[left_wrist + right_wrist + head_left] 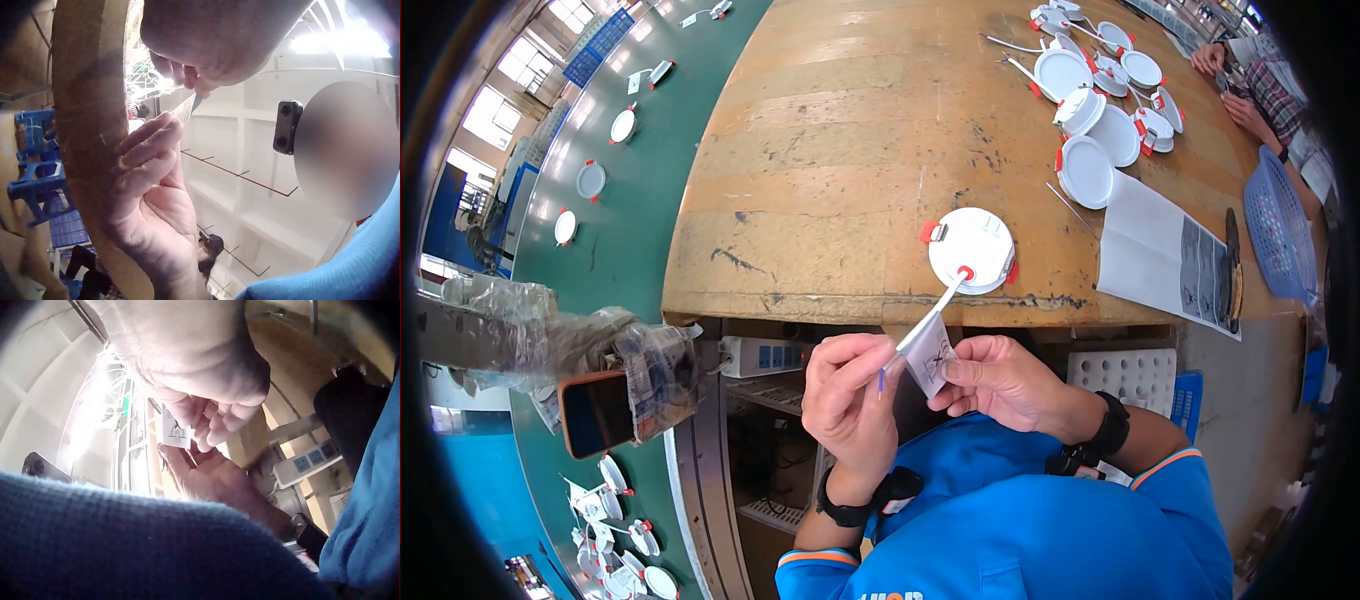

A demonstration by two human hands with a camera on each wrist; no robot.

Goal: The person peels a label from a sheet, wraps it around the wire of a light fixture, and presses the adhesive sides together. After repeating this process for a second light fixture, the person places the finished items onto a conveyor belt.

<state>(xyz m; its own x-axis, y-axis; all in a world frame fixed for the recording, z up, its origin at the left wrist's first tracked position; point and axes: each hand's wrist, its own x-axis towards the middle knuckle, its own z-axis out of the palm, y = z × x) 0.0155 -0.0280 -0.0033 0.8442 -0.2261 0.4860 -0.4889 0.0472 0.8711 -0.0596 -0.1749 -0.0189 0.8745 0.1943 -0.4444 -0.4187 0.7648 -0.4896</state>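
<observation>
White label (926, 358) (thin, printed)

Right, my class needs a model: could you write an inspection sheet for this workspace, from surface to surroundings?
Surface: brown wooden table, darkly scuffed.
Job's things: round white lamp with red-tipped clips; small white printed paper tag.
Clutter: heaped white lamps, white printed paper sheet, toward table's right.
Hands: left hand pinches thin white cable; right hand pinches tag.
Cables: cable runs from lamp to left hand; blue wire end shows.
Surroundings: long green work surface, left; another person's plaid sleeve, right.
</observation>
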